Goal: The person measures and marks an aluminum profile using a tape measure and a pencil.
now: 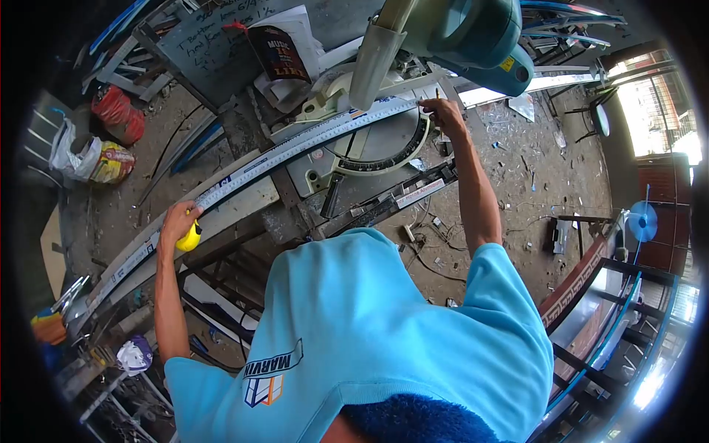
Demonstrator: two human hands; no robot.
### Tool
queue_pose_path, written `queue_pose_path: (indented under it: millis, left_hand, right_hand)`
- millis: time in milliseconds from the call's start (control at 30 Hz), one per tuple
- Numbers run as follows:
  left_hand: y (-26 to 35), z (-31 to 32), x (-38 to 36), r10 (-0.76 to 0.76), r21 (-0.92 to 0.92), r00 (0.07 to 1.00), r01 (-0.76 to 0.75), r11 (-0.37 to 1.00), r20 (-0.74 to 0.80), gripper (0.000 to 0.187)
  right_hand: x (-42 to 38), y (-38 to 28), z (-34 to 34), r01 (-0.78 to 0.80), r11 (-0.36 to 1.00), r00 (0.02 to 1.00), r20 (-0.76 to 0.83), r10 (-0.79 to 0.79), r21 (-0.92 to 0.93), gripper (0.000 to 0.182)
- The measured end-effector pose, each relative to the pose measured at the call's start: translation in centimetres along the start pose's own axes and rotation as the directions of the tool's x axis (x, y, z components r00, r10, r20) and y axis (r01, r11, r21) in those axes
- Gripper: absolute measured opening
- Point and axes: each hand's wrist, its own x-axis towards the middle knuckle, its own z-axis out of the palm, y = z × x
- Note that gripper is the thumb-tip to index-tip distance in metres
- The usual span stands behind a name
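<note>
A yellow tape measure (189,238) is in my left hand (177,224), whose fingers are wrapped round it. Its white blade (295,149) runs out along a long, film-covered metal profile (133,258). The profile lies across the round base of a miter saw (380,140). At the blade's right end, my right hand (444,114) is pinched on a thin pencil-like stick that points up. The green saw head (473,37) hangs above and to the right of the profile.
A dark booklet (281,52) with papers lies behind the saw. Red (118,114) and white bags (77,155) stand on the littered floor at the left. Cables and scraps lie on the floor at the right, near a blue fan (642,221). Metal strips cross the top right.
</note>
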Motion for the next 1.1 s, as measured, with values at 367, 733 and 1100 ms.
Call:
queue_pose_path:
  millis: [367,733,1100]
  left_hand:
    - [0.4,0.7,0.7,-0.010,0.078,1.000,0.010,0.997,-0.001,0.033]
    - [0.1,0.8,0.8,-0.017,0.049,0.999,0.015,0.999,0.029,0.032]
    - [-0.7,2.0,1.0,-0.038,0.114,0.999,0.041,0.993,-0.028,0.034]
  right_hand:
    - [1.8,0.1,0.3,-0.009,1.000,0.990,0.142,0.013,-0.023,0.017]
    - [1.3,0.2,0.1,0.028,0.996,0.984,0.174,-0.043,0.086,0.019]
    - [0.4,2.1,0.3,0.071,0.991,0.989,-0.124,-0.084,-0.110,0.039]
